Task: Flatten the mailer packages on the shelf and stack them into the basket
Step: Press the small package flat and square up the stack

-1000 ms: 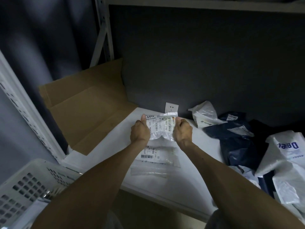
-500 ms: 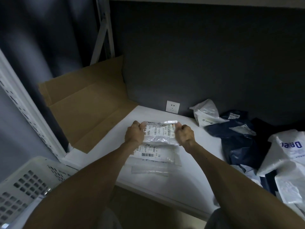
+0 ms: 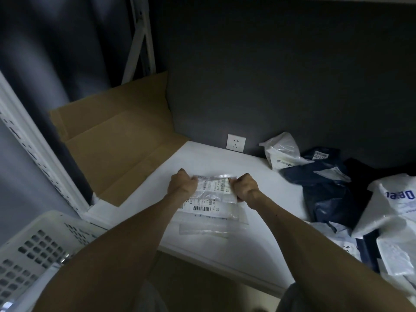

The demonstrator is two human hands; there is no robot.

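2 hands hold 1 clear mailer (image 3: pixel 213 188) between them: the left hand (image 3: pixel 182 184) is curled tight on its 9 o'clock edge and the right hand (image 3: pixel 246 188) on its 3 o'clock edge. It lies low over a flat barcoded mailer (image 3: pixel 209 209) on the white shelf (image 3: pixel 225 158). At 8 o'clock the basket (image 3: pixel 33 239) shows its slotted wall; its contents cannot be told. Bare shelf opens toward 12 o'clock, cardboard (image 3: pixel 112 149) flanks 10 o'clock, and a pile of bags (image 3: pixel 326 190) crowds 3 o'clock
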